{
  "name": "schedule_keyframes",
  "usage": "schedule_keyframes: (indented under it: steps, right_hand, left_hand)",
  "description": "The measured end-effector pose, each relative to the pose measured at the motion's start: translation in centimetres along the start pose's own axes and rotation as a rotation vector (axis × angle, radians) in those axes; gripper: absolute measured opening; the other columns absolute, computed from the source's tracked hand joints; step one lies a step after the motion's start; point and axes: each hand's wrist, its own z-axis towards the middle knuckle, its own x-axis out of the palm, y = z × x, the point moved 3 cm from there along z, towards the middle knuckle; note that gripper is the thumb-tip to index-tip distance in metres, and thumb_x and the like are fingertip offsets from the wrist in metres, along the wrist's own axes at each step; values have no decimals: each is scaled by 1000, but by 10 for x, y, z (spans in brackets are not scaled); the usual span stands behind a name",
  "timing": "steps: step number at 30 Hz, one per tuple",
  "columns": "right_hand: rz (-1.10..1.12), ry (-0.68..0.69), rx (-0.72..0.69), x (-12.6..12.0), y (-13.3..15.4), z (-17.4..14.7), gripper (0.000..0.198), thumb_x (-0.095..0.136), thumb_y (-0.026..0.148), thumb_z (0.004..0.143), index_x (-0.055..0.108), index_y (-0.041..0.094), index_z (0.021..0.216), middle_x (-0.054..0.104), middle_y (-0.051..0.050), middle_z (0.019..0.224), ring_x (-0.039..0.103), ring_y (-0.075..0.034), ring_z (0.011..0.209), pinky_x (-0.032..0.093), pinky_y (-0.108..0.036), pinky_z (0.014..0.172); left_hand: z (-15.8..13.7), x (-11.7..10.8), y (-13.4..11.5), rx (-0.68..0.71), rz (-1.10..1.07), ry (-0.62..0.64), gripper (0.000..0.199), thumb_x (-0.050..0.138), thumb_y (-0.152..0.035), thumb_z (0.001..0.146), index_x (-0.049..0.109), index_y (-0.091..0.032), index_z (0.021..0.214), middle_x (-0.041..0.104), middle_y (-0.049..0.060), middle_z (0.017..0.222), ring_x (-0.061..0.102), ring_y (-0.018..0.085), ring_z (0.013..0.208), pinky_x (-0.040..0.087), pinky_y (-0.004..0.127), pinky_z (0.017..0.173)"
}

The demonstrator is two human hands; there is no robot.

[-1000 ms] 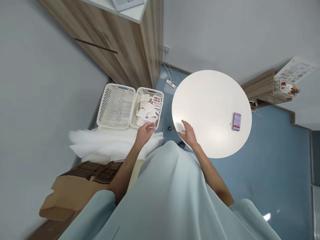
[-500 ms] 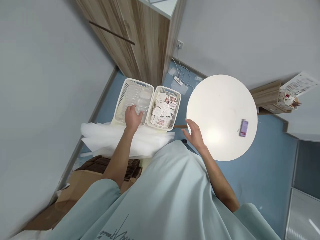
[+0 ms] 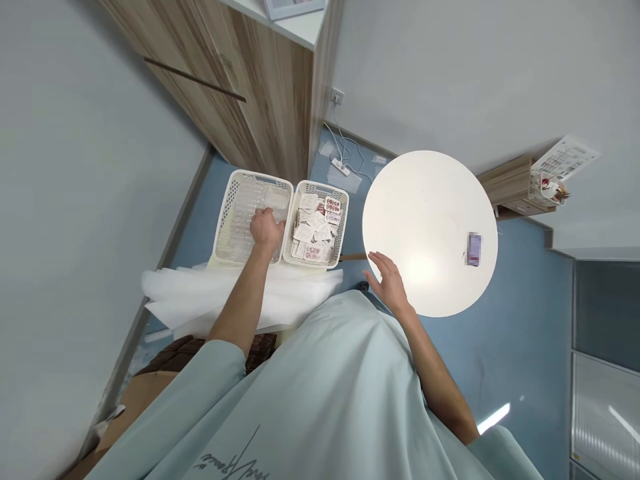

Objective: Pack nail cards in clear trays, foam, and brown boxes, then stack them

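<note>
My left hand [image 3: 267,228] reaches down into the left white basket [image 3: 221,230], fingers bent and closed over a clear plastic box [image 3: 276,197] among several there. Its fingertips are partly hidden. Beside it stands a second white basket [image 3: 342,233], filled with small printed cards [image 3: 316,223]; some show rows of red and pink oval pieces. My right hand [image 3: 389,283] hovers at the near left edge of the round white table [image 3: 430,200], open, with the thumb apart from the fingers and nothing held.
White foam sheeting [image 3: 200,293] lies in front of the baskets, with a cardboard box [image 3: 140,400] below it. A wood-grain cabinet [image 3: 270,100] stands behind. On the table rests a blurred purple object [image 3: 474,249]. A power strip [image 3: 341,167] with cables lies on the floor.
My left hand has moved farther into the left basket, toward its right side, and its fingers have drawn in. My right hand stays open by the table edge. The view has shifted slightly.
</note>
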Motion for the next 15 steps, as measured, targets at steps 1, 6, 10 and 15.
schedule_keyframes:
  steps: [1, 6, 10, 15]
  right_hand:
    - [6, -2, 3, 0, -1, -2, 47, 55, 42, 107, 58, 29, 153, 64, -11, 151, 53, -32, 148, 45, -60, 123]
    - [33, 3, -5, -1, -4, -3, 47, 55, 42, 107, 59, 28, 152, 64, -11, 150, 53, -32, 147, 44, -59, 123]
    - [67, 17, -30, -2, -7, 0, 46, 57, 42, 106, 60, 30, 151, 65, -11, 149, 55, -32, 146, 45, -59, 123]
    - [133, 16, -67, -8, -13, 4, 45, 57, 45, 107, 62, 29, 148, 66, -11, 147, 55, -33, 144, 45, -58, 122]
  left_hand:
    - [0, 0, 0, -4, -21, -11, 43, 74, -27, 82, 65, -13, 121, 59, 24, 134, 56, 42, 127, 44, 55, 111]
    - [-8, -5, -7, 22, -237, -72, 43, 70, -26, 84, 65, -19, 126, 52, 20, 143, 48, 40, 137, 39, 57, 116]
    - [-18, -19, -16, -25, -354, -159, 42, 61, -19, 85, 64, -18, 127, 52, 17, 142, 58, 31, 123, 45, 51, 111]
    - [-50, -42, -44, -6, -467, -268, 44, 66, -15, 83, 64, -18, 127, 55, 16, 143, 63, 25, 118, 57, 40, 99]
